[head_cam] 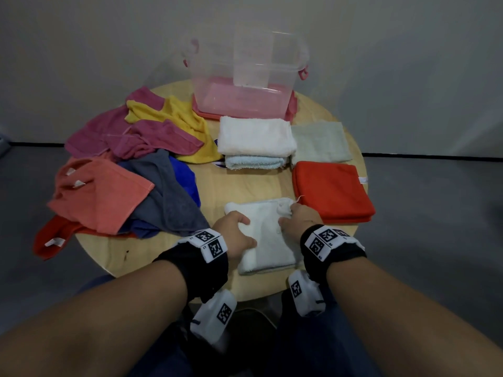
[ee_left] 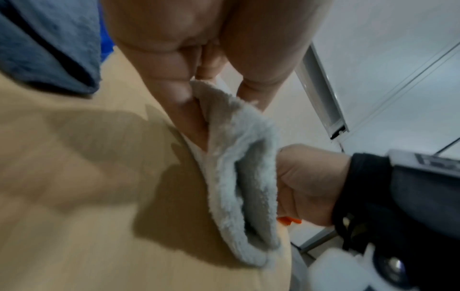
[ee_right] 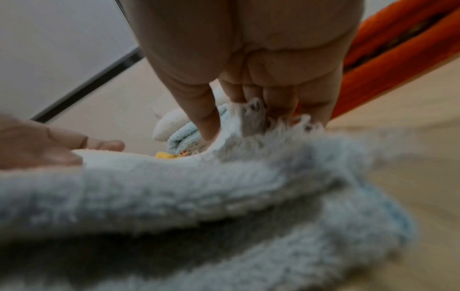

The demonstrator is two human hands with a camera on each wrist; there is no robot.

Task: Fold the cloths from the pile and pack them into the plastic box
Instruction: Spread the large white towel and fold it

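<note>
Both my left hand (head_cam: 236, 235) and right hand (head_cam: 298, 217) pinched the near white cloth (head_cam: 265, 238) mid-fold; next it needed flattening.

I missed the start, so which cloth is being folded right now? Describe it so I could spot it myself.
Start from the round wooden table; on its near edge, closest to the person, lies a white cloth. The left hand and the right hand both grip it. Unlike the white cloth stacked near the clear box, it lies alone, beside the folded red cloth.
</note>
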